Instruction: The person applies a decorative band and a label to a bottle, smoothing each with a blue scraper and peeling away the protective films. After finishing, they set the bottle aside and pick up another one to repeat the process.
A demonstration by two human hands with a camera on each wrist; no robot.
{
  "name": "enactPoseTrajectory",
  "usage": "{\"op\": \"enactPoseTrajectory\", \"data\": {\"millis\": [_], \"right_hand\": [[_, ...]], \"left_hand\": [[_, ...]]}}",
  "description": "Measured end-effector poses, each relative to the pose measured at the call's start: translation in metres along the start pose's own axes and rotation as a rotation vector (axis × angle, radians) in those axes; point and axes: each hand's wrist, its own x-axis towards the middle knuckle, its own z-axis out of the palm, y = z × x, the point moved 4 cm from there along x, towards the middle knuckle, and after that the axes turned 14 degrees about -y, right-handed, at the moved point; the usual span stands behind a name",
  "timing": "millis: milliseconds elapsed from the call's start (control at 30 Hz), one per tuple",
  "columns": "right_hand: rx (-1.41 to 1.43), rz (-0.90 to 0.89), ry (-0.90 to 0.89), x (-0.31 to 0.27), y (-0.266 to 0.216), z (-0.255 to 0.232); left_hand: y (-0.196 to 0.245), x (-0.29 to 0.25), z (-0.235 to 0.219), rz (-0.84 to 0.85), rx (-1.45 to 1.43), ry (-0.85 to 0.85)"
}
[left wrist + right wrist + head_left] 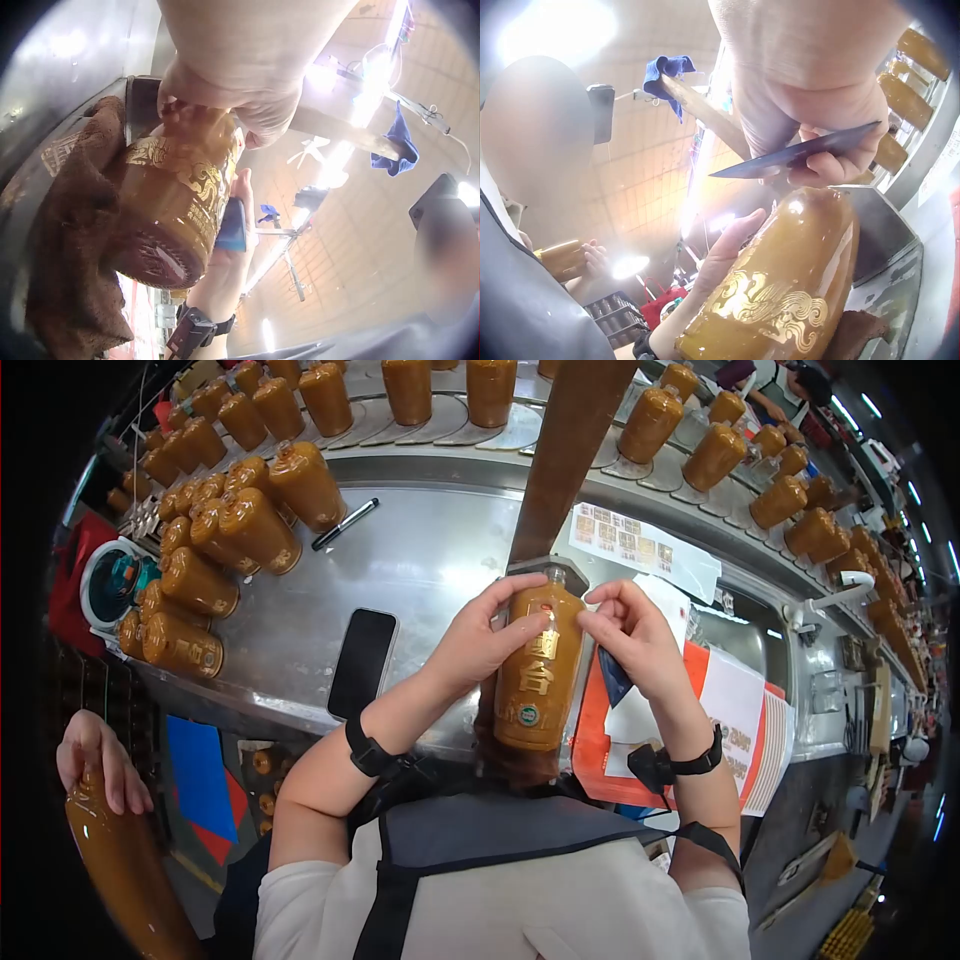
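Observation:
An amber bottle (540,670) with gold characters lies tilted at the table's front edge, on a brown cloth (82,225). My left hand (490,635) grips its upper part, thumb across the front near a small red mark. My right hand (640,635) is beside the bottle's shoulder, thumb and forefinger close together. A dark blue flat blade-like piece (802,152) is held in the right hand's curled fingers. In the left wrist view the bottle's base (157,259) faces the camera; whether the right fingertips touch the bottle is hard to tell.
A black phone (363,660) and a marker (345,525) lie left on the metal table (430,550). Several amber bottles (195,580) stand beyond them. A brown post (565,460) rises ahead; label sheets (640,545) and red-white papers (725,710) lie right. Another person's hand (100,760) holds a bottle.

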Motion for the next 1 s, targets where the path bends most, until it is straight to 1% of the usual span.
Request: {"op": "enactPoseTrajectory", "data": {"millis": [67, 267, 400, 467, 500, 567, 667, 767, 867, 1000], "right_hand": [[-0.036, -0.038, -0.044, 0.001, -0.006, 0.007], [-0.109, -0.030, -0.043, 0.006, -0.004, 0.010], [-0.053, -0.031, -0.066, 0.006, -0.004, 0.011], [-0.116, -0.047, -0.055, 0.007, -0.005, 0.010], [-0.117, -0.047, -0.059, 0.007, -0.006, 0.010], [-0.174, -0.049, -0.070, 0.009, -0.010, 0.010], [-0.174, -0.028, -0.074, 0.012, -0.009, 0.009], [-0.207, -0.008, -0.058, 0.016, -0.008, 0.008], [-0.264, 0.002, -0.046, 0.020, -0.009, 0.008], [-0.241, 0.020, -0.034, 0.023, -0.010, 0.008]], "left_hand": [[0.004, 0.001, 0.001, 0.002, 0.008, 0.020], [0.004, 0.008, 0.002, 0.009, 0.019, 0.067], [0.000, 0.008, -0.002, -0.004, 0.009, 0.089], [-0.002, 0.008, -0.002, 0.038, -0.086, 0.056], [-0.002, 0.007, -0.001, 0.039, -0.087, 0.060], [0.001, 0.005, 0.001, 0.097, -0.057, 0.055], [0.002, 0.004, 0.002, 0.149, -0.037, 0.045], [0.001, 0.005, -0.001, 0.166, 0.014, 0.053], [-0.004, 0.009, -0.006, 0.140, -0.039, 0.054], [-0.008, 0.010, -0.008, 0.114, -0.078, 0.077]]}}
